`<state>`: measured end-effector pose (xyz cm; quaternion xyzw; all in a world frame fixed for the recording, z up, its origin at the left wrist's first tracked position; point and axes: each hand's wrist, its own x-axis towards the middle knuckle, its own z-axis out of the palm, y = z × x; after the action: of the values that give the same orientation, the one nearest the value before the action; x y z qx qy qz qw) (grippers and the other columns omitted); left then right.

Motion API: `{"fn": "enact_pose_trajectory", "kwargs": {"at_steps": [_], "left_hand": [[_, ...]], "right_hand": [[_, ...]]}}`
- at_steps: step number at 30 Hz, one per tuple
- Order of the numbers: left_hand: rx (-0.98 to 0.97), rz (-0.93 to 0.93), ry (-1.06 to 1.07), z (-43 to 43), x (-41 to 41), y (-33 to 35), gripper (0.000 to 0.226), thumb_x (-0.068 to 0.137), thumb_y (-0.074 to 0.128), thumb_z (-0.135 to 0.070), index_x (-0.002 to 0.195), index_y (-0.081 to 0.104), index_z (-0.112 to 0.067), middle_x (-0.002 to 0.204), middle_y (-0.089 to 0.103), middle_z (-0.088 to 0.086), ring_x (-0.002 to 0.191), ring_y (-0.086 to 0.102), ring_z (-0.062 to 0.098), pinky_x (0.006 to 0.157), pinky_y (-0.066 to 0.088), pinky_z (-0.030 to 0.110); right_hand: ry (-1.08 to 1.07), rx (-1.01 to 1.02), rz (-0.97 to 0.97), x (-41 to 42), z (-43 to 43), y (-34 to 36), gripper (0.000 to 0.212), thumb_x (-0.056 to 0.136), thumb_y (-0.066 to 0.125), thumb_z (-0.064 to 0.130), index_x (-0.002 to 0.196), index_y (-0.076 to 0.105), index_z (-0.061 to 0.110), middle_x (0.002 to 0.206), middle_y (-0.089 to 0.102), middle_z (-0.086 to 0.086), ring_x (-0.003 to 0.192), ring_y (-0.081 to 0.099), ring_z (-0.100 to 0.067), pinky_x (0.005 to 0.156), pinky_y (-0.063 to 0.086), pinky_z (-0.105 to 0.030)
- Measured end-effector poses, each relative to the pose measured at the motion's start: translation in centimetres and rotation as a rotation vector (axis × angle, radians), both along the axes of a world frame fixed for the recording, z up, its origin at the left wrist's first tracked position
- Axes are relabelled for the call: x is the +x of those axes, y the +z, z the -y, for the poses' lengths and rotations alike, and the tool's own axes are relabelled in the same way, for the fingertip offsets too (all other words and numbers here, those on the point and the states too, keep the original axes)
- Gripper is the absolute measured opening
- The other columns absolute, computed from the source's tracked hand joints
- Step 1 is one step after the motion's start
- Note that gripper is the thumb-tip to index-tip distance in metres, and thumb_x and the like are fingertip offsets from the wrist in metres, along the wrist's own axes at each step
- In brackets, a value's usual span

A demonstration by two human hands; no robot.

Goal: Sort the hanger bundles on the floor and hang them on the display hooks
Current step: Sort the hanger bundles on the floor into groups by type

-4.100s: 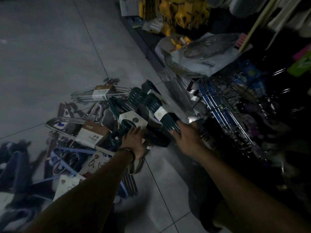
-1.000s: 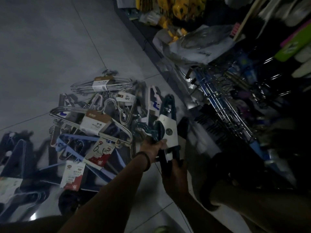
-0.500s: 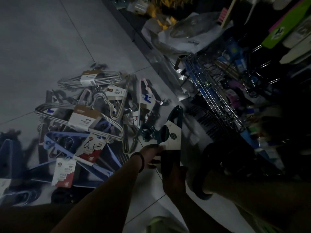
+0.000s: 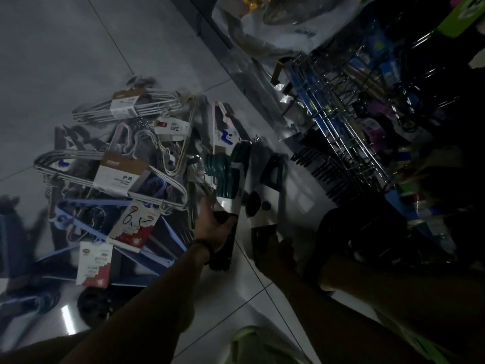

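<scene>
A pile of hanger bundles [image 4: 115,177] lies on the tiled floor at the left: silver wire bundles with brown and white cardboard bands, blue plastic ones with red and white labels. My left hand [image 4: 214,227] grips a dark green hanger bundle [image 4: 225,177] with a white band, held just above the floor. My right hand [image 4: 278,254] holds a second dark green bundle [image 4: 267,190] with a white card, right beside the first. The two green bundles stand side by side, almost touching. The scene is dim.
A chrome wire display rack [image 4: 338,122] with blue and mixed goods fills the right side. Black comb-like items [image 4: 320,169] lie at its foot. A large clear plastic bag [image 4: 265,24] sits at the top. Bare grey tiles [image 4: 52,48] stretch at upper left.
The one green bundle held by both hands is now two, one in each hand. My left hand has closed on its own bundle. The view has tipped down and to the right.
</scene>
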<state>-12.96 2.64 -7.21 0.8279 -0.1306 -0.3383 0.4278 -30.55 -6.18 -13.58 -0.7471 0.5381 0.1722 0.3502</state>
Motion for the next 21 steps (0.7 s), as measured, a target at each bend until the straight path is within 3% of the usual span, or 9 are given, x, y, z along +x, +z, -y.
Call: {"fn": "enact_pose_trajectory", "kwargs": {"at_steps": [4, 7, 10, 11, 13, 15, 18, 21], "left_hand": [[-0.025, 0.088, 0.033, -3.3, -0.6, 0.6, 0.06, 0.083, 0.084, -0.016, 0.128, 0.046, -0.027, 0.11, 0.069, -0.001, 0.101, 0.068, 0.022, 0.087, 0.059, 0.047], [-0.005, 0.148, 0.039, -5.2, -0.2, 0.8, 0.061, 0.082, 0.084, -0.016, 0.125, 0.044, -0.034, 0.113, 0.071, 0.0, 0.102, 0.071, 0.02, 0.083, 0.061, 0.042], [-0.005, 0.146, 0.012, -5.6, 0.9, 2.0, 0.067, 0.086, 0.081, -0.009, 0.135, 0.042, -0.03, 0.123, 0.068, 0.006, 0.088, 0.072, 0.002, 0.062, 0.055, 0.015], [-0.011, 0.156, 0.018, -5.3, 1.3, 2.4, 0.067, 0.086, 0.081, -0.008, 0.137, 0.043, -0.027, 0.125, 0.067, 0.006, 0.087, 0.069, 0.0, 0.061, 0.054, 0.013], [-0.057, 0.194, 0.048, -4.8, 1.8, 3.2, 0.064, 0.085, 0.083, -0.012, 0.134, 0.045, -0.026, 0.123, 0.065, -0.003, 0.1, 0.063, 0.004, 0.08, 0.055, 0.021], [-0.113, 0.203, 0.077, -4.5, 2.2, 3.7, 0.057, 0.085, 0.083, -0.012, 0.128, 0.047, -0.024, 0.115, 0.064, -0.013, 0.101, 0.063, 0.003, 0.089, 0.056, 0.03], [-0.122, 0.252, 0.1, -4.0, 2.6, 4.3, 0.057, 0.086, 0.081, -0.013, 0.13, 0.046, -0.021, 0.123, 0.065, -0.006, 0.106, 0.065, 0.012, 0.08, 0.053, 0.02], [-0.128, 0.277, 0.135, -3.7, 1.9, 5.1, 0.062, 0.085, 0.082, -0.01, 0.135, 0.045, -0.017, 0.125, 0.057, -0.009, 0.112, 0.057, 0.012, 0.083, 0.047, 0.017]], "right_hand": [[0.05, 0.146, -0.248, 2.0, -1.2, -0.6, 0.101, 0.095, 0.068, 0.05, 0.164, 0.006, 0.009, 0.166, 0.012, -0.023, 0.151, 0.024, -0.042, 0.118, 0.036, -0.054], [0.009, 0.144, -0.265, 3.2, -1.6, -2.7, 0.109, 0.095, 0.071, 0.048, 0.163, -0.001, 0.003, 0.166, 0.011, -0.022, 0.149, 0.03, -0.039, 0.117, 0.04, -0.048], [0.112, 0.119, -0.19, 3.5, -0.6, -2.9, 0.091, 0.092, 0.076, 0.04, 0.159, 0.026, 0.005, 0.154, 0.032, -0.025, 0.134, 0.048, -0.037, 0.105, 0.051, -0.04], [0.147, 0.108, -0.128, 3.4, -0.3, -2.4, 0.078, 0.092, 0.078, 0.035, 0.152, 0.039, 0.004, 0.146, 0.042, -0.025, 0.124, 0.055, -0.034, 0.097, 0.054, -0.034], [0.115, 0.117, 0.007, 2.4, 0.4, -1.4, 0.048, 0.092, 0.078, 0.029, 0.129, 0.062, 0.003, 0.126, 0.062, -0.018, 0.095, 0.066, -0.02, 0.072, 0.055, -0.018], [-0.01, 0.175, 0.177, 1.4, 0.7, 0.1, 0.024, 0.092, 0.078, 0.023, 0.11, 0.069, 0.009, 0.11, 0.071, -0.009, 0.079, 0.066, -0.011, 0.057, 0.05, -0.011], [-0.151, 0.317, 0.387, -0.6, 0.6, 2.1, 0.01, 0.095, 0.073, 0.016, 0.098, 0.066, 0.022, 0.105, 0.072, -0.004, 0.086, 0.072, -0.016, 0.066, 0.062, -0.027], [-0.18, 0.342, 0.508, -3.4, -0.9, 3.2, 0.01, 0.098, 0.069, 0.02, 0.107, 0.067, 0.023, 0.105, 0.075, -0.002, 0.091, 0.074, -0.018, 0.074, 0.064, -0.035]]}}
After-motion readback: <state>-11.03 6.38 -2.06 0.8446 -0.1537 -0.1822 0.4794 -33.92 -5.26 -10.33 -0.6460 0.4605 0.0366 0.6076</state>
